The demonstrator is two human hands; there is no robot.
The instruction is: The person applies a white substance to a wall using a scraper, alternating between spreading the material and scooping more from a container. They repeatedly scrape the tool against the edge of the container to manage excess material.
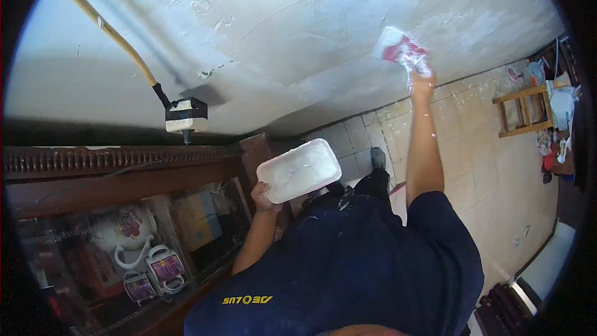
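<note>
- Head view: the left hand [264, 198] is closed on the near edge of a white tray [300, 170], thumb over the rim. The tray is held out in front of the chest, above a dark wooden cabinet [124, 174].
- The tray looks tilted and gripped by one edge only. White paste could slide off onto the cabinet or the teapot [121, 230] behind its glass.
- The right hand [423, 81] is stretched out with its fingers wrapped tight on a red-handled scraper [401, 50], whose blade lies against the white wall [298, 37].
- With the arm at full reach, a hard push could make the blade skid and gouge the fresh coat, or flick paste onto the tiled floor [491, 168].
- A switch box [185, 115] with its cable [106, 28] sits on the same wall, well apart from the blade. Wet paste smeared across it would likely foul it.
</note>
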